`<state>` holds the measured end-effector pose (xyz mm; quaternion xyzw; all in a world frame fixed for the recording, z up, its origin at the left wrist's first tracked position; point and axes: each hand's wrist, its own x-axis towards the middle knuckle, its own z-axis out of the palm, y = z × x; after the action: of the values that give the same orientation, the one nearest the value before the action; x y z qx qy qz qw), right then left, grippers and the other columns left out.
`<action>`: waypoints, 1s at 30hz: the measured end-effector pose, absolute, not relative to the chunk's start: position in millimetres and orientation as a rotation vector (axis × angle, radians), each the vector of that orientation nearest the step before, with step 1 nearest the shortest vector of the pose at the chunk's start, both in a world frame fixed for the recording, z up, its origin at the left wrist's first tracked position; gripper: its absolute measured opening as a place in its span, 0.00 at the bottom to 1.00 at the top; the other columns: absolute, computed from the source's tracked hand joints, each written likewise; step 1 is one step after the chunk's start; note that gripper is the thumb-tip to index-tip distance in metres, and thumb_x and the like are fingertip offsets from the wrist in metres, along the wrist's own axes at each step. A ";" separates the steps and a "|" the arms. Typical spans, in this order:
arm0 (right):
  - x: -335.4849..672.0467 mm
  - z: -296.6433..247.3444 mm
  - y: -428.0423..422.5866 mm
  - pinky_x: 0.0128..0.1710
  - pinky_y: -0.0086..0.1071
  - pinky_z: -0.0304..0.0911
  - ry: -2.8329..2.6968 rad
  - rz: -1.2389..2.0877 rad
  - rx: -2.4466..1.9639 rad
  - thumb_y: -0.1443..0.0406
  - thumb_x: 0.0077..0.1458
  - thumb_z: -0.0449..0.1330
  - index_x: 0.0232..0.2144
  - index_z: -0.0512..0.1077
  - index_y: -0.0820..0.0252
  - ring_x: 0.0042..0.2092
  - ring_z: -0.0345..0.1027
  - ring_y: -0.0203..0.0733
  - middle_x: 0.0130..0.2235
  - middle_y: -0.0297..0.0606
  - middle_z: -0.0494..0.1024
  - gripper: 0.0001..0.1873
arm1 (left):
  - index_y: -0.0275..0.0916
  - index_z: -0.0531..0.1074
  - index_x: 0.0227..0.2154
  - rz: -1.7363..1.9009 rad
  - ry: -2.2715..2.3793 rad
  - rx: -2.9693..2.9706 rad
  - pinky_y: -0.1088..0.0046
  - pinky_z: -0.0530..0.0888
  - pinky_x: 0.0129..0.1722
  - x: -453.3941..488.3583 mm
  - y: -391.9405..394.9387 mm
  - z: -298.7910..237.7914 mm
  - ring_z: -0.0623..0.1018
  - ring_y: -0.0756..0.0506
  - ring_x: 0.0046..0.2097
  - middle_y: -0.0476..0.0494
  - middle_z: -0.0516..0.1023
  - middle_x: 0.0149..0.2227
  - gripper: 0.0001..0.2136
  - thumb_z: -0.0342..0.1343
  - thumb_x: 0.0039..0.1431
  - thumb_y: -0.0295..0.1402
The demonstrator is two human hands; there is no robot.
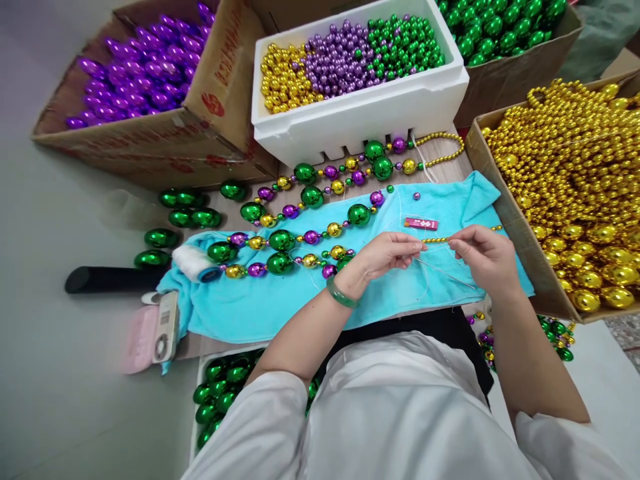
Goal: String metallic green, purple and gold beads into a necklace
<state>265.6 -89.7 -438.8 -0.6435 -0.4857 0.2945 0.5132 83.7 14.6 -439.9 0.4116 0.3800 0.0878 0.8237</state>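
A short string of small gold beads (436, 240) stretches between my two hands above a turquoise towel (280, 310). My left hand (395, 252), below a green bangle, pinches the string's left end. Closed on its right part is my right hand (483, 257), with a few gold beads showing past it. A thin needle-like rod (447, 275) slants under the hands, and fine white thread loops around them. Just behind lies a small dark red packet (421, 224). To the left, a strand of green, purple and gold beads (283, 240) rests on the towel.
A white foam box (360, 120) of sorted small beads stands at the back. Cardboard boxes hold purple beads (145, 67), green beads (500, 27) and gold bead strings (565, 160). A thread spool (195, 263) and loose green beads (183, 198) lie left.
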 end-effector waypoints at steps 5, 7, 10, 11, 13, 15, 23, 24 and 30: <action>272.6 -453.3 -88.1 0.30 0.35 0.60 -1.251 0.317 -1.653 0.62 0.58 0.59 0.29 0.73 0.57 0.30 0.67 0.40 0.28 0.37 0.75 0.07 | 0.31 0.79 0.26 0.219 0.824 0.935 0.81 0.62 0.21 87.5 8.9 -438.5 0.67 0.57 0.22 0.49 0.73 0.22 0.11 0.70 0.42 0.34; 268.4 -459.4 -87.3 0.33 0.36 0.61 -1.398 0.175 -1.662 0.65 0.59 0.57 0.28 0.72 0.57 0.33 0.69 0.42 0.30 0.39 0.76 0.08 | 0.32 0.78 0.26 0.301 0.777 0.813 0.81 0.61 0.21 91.0 7.3 -435.5 0.68 0.57 0.22 0.46 0.77 0.26 0.11 0.69 0.44 0.35; 254.7 -465.4 -88.4 0.34 0.36 0.60 -1.640 0.103 -1.648 0.68 0.60 0.53 0.29 0.71 0.57 0.33 0.69 0.43 0.30 0.40 0.76 0.09 | 0.34 0.78 0.29 0.473 0.762 0.739 0.81 0.59 0.20 98.7 4.1 -434.1 0.67 0.58 0.23 0.43 0.80 0.33 0.10 0.66 0.47 0.36; 250.1 -466.3 -89.1 0.34 0.35 0.59 -1.702 0.092 -1.648 0.68 0.60 0.53 0.29 0.71 0.57 0.33 0.68 0.43 0.30 0.40 0.76 0.09 | 0.34 0.78 0.30 0.507 0.788 0.786 0.81 0.58 0.20 101.3 2.6 -435.0 0.66 0.58 0.23 0.44 0.80 0.32 0.10 0.65 0.48 0.37; 244.1 -466.6 -90.2 0.33 0.35 0.59 -1.780 0.068 -1.644 0.69 0.60 0.52 0.29 0.71 0.57 0.33 0.68 0.42 0.29 0.40 0.75 0.09 | 0.34 0.79 0.30 0.529 0.869 0.960 0.80 0.58 0.20 105.8 -0.6 -438.4 0.65 0.57 0.22 0.47 0.78 0.27 0.10 0.64 0.49 0.37; 243.8 -465.9 -90.0 0.32 0.34 0.59 -1.796 0.066 -1.636 0.69 0.60 0.52 0.30 0.71 0.58 0.33 0.68 0.42 0.30 0.40 0.76 0.09 | 0.34 0.80 0.30 0.493 0.943 1.155 0.79 0.60 0.21 108.5 -3.1 -442.0 0.65 0.56 0.22 0.50 0.74 0.21 0.09 0.63 0.49 0.35; 265.0 -463.7 -84.3 0.32 0.32 0.62 -1.606 0.311 -1.567 0.69 0.58 0.57 0.28 0.71 0.57 0.32 0.70 0.39 0.29 0.36 0.76 0.06 | 0.33 0.80 0.32 0.273 0.893 1.192 0.79 0.63 0.22 104.9 13.3 -448.3 0.67 0.56 0.22 0.49 0.74 0.23 0.09 0.64 0.49 0.34; 267.7 -463.1 -84.2 0.32 0.32 0.62 -1.577 0.308 -1.571 0.69 0.57 0.57 0.28 0.72 0.57 0.32 0.70 0.39 0.29 0.35 0.77 0.06 | 0.34 0.80 0.32 0.287 0.916 1.154 0.78 0.66 0.23 102.4 17.0 -450.4 0.70 0.55 0.24 0.46 0.77 0.27 0.09 0.64 0.51 0.35; 277.8 -448.7 -85.6 0.30 0.31 0.62 -1.609 0.291 -1.564 0.70 0.55 0.61 0.27 0.73 0.58 0.31 0.71 0.38 0.28 0.34 0.77 0.05 | 0.38 0.80 0.35 0.889 1.152 1.684 0.67 0.76 0.42 91.7 17.7 -445.9 0.75 0.43 0.51 0.38 0.78 0.47 0.07 0.58 0.58 0.32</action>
<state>277.8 -85.6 -448.7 -0.6257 -0.6434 0.1163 0.4254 91.7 17.7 -445.9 0.6786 0.4642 0.3582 0.4423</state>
